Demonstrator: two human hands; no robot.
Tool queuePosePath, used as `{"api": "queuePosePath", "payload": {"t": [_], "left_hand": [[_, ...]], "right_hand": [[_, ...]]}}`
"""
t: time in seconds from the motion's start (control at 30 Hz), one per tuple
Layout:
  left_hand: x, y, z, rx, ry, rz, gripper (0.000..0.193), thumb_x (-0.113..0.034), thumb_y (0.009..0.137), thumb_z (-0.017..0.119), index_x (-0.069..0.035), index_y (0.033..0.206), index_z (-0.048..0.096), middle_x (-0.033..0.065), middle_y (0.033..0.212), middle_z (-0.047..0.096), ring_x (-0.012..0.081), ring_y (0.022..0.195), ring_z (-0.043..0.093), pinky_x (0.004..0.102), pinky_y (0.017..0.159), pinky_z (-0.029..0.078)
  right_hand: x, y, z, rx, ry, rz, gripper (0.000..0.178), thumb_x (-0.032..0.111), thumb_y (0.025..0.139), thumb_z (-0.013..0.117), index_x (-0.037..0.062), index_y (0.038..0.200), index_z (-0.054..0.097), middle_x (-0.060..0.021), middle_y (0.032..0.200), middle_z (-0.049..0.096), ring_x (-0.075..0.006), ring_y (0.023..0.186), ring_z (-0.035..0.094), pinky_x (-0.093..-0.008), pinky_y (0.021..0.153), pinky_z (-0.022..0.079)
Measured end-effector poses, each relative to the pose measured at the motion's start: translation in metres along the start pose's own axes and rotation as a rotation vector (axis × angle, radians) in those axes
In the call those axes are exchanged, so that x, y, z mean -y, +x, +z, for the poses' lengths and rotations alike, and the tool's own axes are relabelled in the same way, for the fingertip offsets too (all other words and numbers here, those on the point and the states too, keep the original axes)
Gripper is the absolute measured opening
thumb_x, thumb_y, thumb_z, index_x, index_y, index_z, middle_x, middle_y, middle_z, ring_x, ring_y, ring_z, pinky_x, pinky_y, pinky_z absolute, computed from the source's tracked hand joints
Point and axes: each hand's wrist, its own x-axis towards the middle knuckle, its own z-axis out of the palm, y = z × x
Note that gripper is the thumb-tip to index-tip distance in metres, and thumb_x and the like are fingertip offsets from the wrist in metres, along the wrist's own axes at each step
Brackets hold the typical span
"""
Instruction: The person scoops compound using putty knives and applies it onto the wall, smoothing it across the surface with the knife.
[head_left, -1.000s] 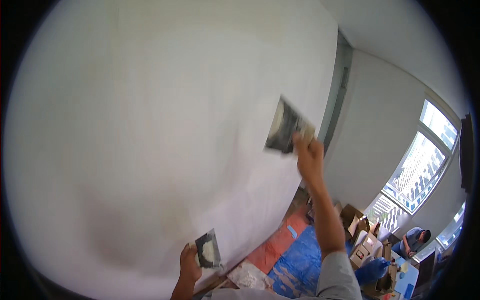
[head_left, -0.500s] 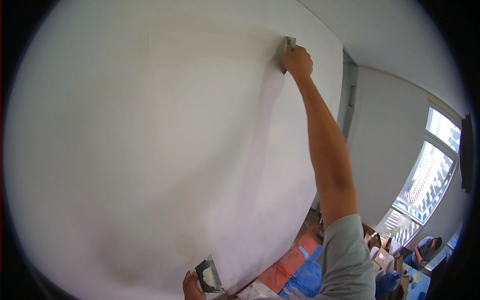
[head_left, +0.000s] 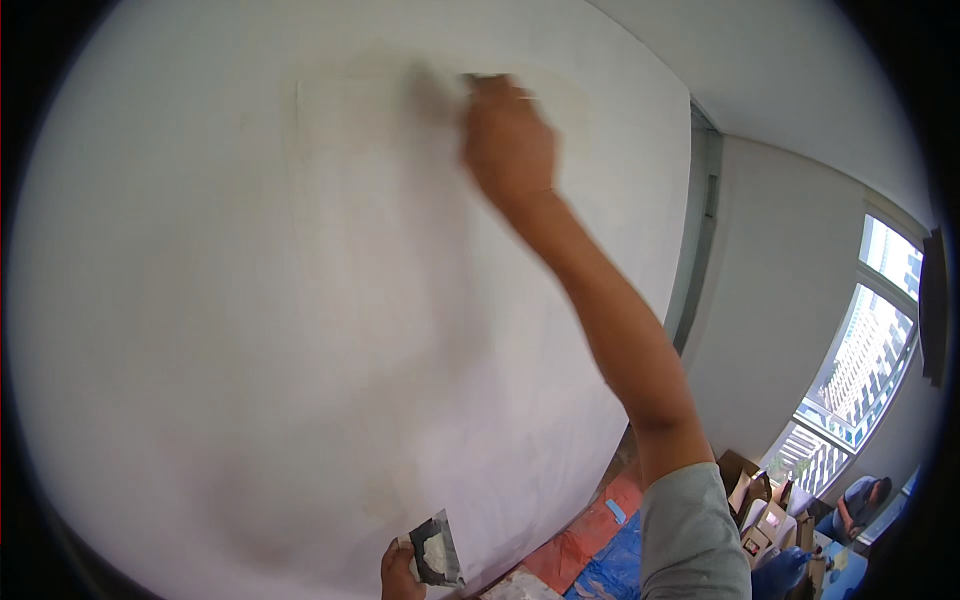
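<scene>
My right hand (head_left: 510, 145), slightly blurred, is raised high in front of the white wall (head_left: 250, 300). Its fingers are closed round a putty knife (head_left: 482, 79), of which only a small dark edge shows past the knuckles. Whether the blade touches the wall is hidden by the hand. Low in the view, my left hand (head_left: 400, 572) grips a second, wider putty knife (head_left: 452, 550). A lump of off-white putty (head_left: 434, 553) lies on that blade. Faint beige patches and a thin vertical line mark the wall near the right hand.
Red sheeting (head_left: 575, 545) and blue sheeting (head_left: 612, 570) cover the floor along the wall's foot. At lower right are cardboard boxes (head_left: 770, 520) and a blue bottle (head_left: 782, 572), with a person (head_left: 858, 508) beyond. A tall window (head_left: 865, 350) stands at the right.
My right hand has swept left across the upper wall with its putty knife and looks larger. My left hand and its putty knife have shifted slightly right.
</scene>
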Motion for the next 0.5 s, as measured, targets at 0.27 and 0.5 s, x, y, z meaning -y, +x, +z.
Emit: {"api": "queuePosePath", "payload": {"t": [0.27,0.5], "left_hand": [[0.039,-0.002,0.001,-0.259,-0.203,-0.208,0.044,-0.003,0.072,0.058,0.010,0.113,0.061,0.0306,0.109,0.065,0.0502,0.110,0.057,0.0555,0.104,0.043],[0.013,-0.007,0.004,-0.081,0.335,0.263,0.017,0.004,0.089,0.050,0.006,0.101,0.062,0.0182,0.100,0.063,0.0333,0.091,0.065,0.0338,0.084,0.050]], "right_hand": [[-0.201,-0.004,0.018,0.369,-0.116,0.812,0.033,0.028,0.094,0.050,0.0047,0.106,0.071,-0.0194,0.110,0.071,-0.0411,0.102,0.068,-0.0495,0.088,0.054],[-0.057,0.024,0.010,0.365,0.043,0.608,0.037,0.028,0.090,0.053,-0.0013,0.106,0.069,-0.0234,0.112,0.069,-0.0415,0.103,0.068,-0.0467,0.083,0.057]]}}
